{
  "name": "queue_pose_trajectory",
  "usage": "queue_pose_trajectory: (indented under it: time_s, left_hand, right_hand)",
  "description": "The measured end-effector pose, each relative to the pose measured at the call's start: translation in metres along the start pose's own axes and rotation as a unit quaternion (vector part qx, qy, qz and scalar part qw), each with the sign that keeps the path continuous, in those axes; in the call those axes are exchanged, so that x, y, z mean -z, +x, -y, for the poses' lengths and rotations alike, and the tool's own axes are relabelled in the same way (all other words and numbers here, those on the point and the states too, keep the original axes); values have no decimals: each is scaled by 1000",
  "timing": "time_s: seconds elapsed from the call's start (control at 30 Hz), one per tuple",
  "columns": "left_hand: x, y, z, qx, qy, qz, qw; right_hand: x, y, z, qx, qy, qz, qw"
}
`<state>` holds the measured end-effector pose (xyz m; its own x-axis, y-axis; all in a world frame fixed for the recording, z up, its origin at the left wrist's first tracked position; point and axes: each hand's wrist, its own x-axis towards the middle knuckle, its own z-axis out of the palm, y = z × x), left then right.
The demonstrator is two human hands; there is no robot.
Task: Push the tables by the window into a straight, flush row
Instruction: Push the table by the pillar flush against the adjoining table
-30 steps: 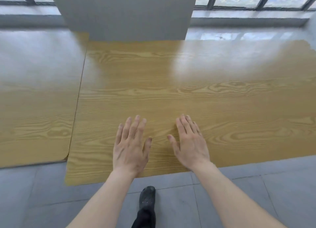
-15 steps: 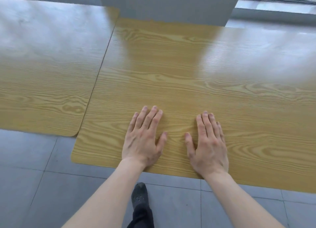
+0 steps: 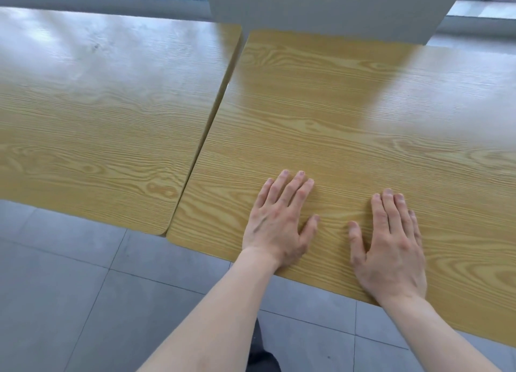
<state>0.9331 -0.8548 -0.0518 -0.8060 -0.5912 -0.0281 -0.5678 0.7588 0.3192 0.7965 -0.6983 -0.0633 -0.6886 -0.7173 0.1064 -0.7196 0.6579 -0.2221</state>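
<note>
Two wood-grain tables stand side by side under the window. My left hand and my right hand lie flat, palms down, fingers together, on the right table near its front edge. The left table meets it along a narrow dark seam. The right table's front corner sits slightly nearer to me than the left table's rounded front corner. At the back, the left table's far edge reaches a little farther toward the window than the right table's.
A grey pillar rises behind the right table, touching or close to its far edge. A grey window sill runs along the back. Grey floor tiles lie in front. My dark trouser leg shows below.
The right table's front edge has moved closer to level with the left table's, its overhang shrinking. The view has swung so the tables appear further right and angled.
</note>
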Motion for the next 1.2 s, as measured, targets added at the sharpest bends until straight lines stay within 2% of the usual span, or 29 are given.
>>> queue_pose_trajectory:
  time_s: [0.6, 0.87, 1.2]
  left_hand:
    - [-2, 23, 4, -15, -16, -7, 1000]
    - [13, 30, 12, -26, -35, 21, 999]
    - [100, 148, 1, -38, -26, 4, 999]
  right_hand:
    - [0, 19, -1, -17, -1, -1, 1000]
    - [20, 28, -1, -22, -21, 52, 998]
    - [81, 120, -19, -89, -4, 58, 994]
